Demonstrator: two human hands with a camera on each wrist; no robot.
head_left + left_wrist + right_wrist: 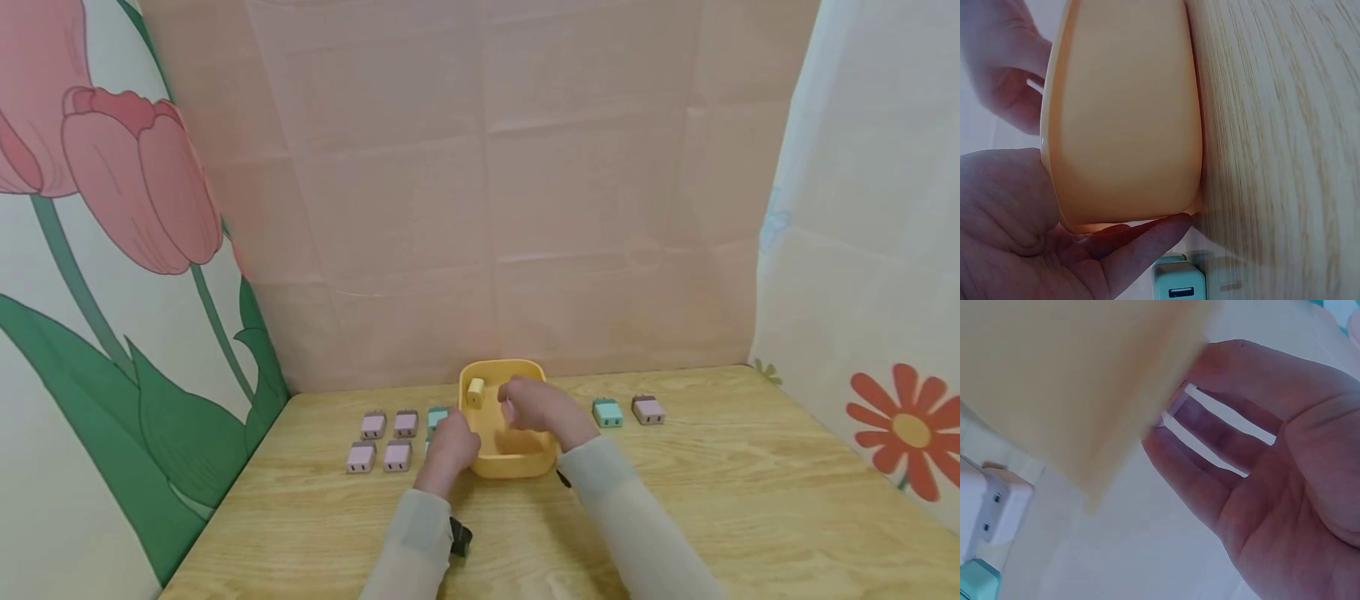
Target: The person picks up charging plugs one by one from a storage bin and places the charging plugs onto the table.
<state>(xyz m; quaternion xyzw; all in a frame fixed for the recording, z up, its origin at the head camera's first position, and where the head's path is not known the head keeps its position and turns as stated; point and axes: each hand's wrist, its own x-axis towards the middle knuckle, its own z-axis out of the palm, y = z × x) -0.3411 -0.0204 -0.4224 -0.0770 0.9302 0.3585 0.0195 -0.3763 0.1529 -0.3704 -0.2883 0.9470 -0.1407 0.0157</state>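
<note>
A yellow plastic basket (517,467) stands on the table, with one pale yellow charger plug (476,392) inside at its back left. My left hand (453,446) grips the basket's left side, its fingers (1147,250) lying along the outer wall. Over the basket's inside is my right hand (543,408), fingers bent. Between those fingertips shows a small pale block (1177,403); the basket wall hides most of it and its kind is unclear. Left of the basket, teal charger plugs (437,417) are partly covered by the left hand.
Several pink charger plugs (361,457) lie in two rows on the left of the wooden table (750,500). To the right of the basket are a teal plug (607,412) and a pink plug (648,409). A pink cloth (487,208) hangs along the back edge.
</note>
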